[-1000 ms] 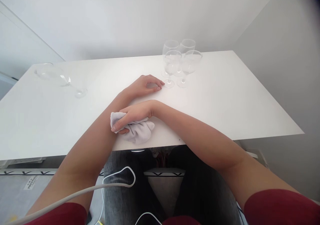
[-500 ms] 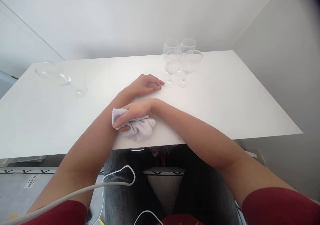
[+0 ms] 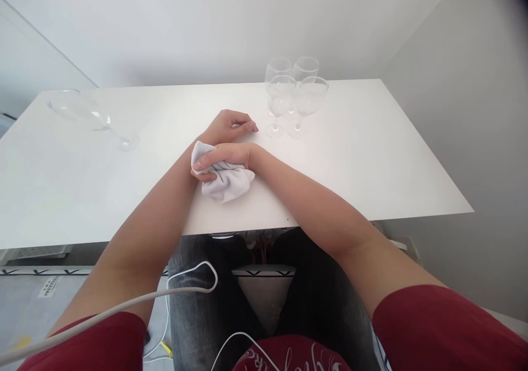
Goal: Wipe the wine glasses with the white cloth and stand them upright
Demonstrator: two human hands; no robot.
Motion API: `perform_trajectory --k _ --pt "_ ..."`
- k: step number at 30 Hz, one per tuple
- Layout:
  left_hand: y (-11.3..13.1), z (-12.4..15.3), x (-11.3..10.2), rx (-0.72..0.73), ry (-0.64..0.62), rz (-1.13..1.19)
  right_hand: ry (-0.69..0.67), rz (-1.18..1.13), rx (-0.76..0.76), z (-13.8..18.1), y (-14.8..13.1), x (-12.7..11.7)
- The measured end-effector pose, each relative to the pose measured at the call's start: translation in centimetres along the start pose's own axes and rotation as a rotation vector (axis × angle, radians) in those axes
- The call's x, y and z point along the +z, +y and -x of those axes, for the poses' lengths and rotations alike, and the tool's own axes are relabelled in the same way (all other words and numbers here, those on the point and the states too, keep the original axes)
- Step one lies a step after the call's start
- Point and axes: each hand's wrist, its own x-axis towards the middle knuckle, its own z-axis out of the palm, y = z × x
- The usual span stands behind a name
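White table (image 3: 371, 162), right hand (image 3: 223, 156) clutching crumpled cloth (image 3: 226, 181), left hand (image 3: 229, 125) loosely curled beside

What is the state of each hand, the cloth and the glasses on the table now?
Right hand: closed on the cloth, forearm crossed over the left one.
Left hand: resting on the table, fingers curled, holding nothing.
Cloth: crumpled, lying on the table under the right hand.
Four glasses: upright, empty, grouped close together.
Single glass: apart at the far left, looks tilted.
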Motion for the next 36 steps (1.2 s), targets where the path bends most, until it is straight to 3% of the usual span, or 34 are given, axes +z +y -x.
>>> perform_trajectory --k 3,8,11,14,16,18,20,22,25,29,33,36 --pt "-0.7 -0.2 -0.1 -0.017 0.03 -0.016 -0.145 0.162 -0.008 -0.2 0.1 -0.7" --pt "-1.9 0.5 -0.4 -0.099 0.132 -0.013 -0.187 0.241 -0.026 -0.3 0.1 -1.4" --pt "-1.4 2.9 -1.0 -0.169 0.284 0.007 -0.26 0.269 -0.058 -0.3 0.2 -1.6" --pt "0.0 7.1 -1.5 -0.279 0.375 0.058 -0.284 0.264 -0.082 -0.3 0.3 -1.6" --pt "0.8 10.1 -1.8 -0.342 0.544 0.116 -0.268 0.253 -0.093 -0.4 0.4 -1.5" --pt "1.1 12.5 -2.1 -0.319 0.79 0.113 -0.259 0.247 -0.104 -0.6 0.5 -1.6" --pt "1.0 14.0 -2.8 -0.245 1.164 -0.014 -0.266 0.252 -0.12 -0.7 0.6 -1.6" --pt "0.6 14.4 -3.8 -0.198 1.443 -0.132 -0.283 0.263 -0.143 -0.8 0.6 -1.8" --pt "-0.5 14.1 -5.6 -0.282 1.63 -0.075 -0.29 0.28 -0.154 -0.9 0.6 -2.0" --pt "-1.8 13.7 -7.4 -0.437 1.683 0.355 -0.195 0.268 -0.2 -1.4 0.6 -2.1" --pt "-2.4 13.8 -8.2 -0.343 1.553 0.505 0.035 0.102 -0.514 -2.0 0.4 -2.0" --pt "-3.0 13.8 -8.8 -0.269 1.506 0.664 0.07 0.012 -0.625 -2.2 0.2 -2.2"
